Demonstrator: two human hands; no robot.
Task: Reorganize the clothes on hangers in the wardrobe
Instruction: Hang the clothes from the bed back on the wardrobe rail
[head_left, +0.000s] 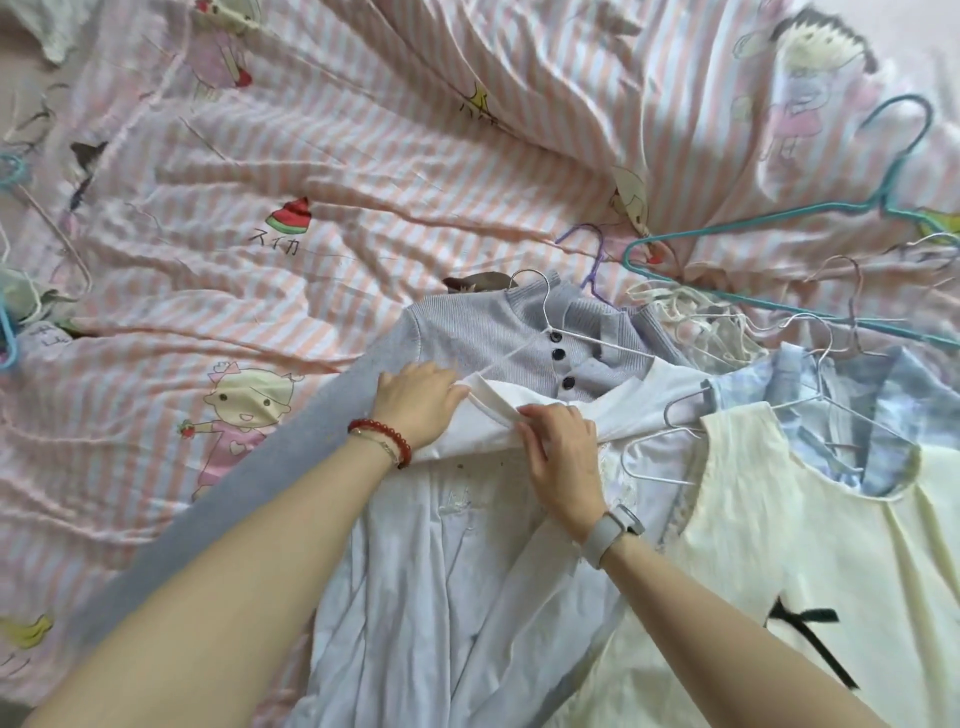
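On the bed (322, 156), over a pink-and-white striped cartoon sheet, a pile of clothes on hangers is lying at centre and right. Both hands are working the white garment (457, 519) at mid-frame: left hand (415, 402) is resting on its left shoulder area with fingers bent over the neckline edge, right hand (563, 462) is pinching the folded white neckline band between thumb and fingers. Left wrist is wearing a red bead bracelet (382, 439), right wrist a pale watch (613, 532). Just above the hands, a grey-lilac knit top (467, 332) with three dark buttons is lying on a thin white wire hanger (545, 301), its long sleeve trailing toward lower left under the left forearm. To the right, a cream sleeveless top (779, 519) with a black bow is overlapping a light blue collared piece (769, 384), with a silver hanger (675, 431) sticking out beside the white garment. Further right and up, a teal hanger (779, 228) is lying loose on the sheet over a tangle of pale wire hangers (727, 322); a purple hanger hook (592, 249) is poking out behind the knit top. At the left edge, a blue hanger (10, 332) is showing only partly.
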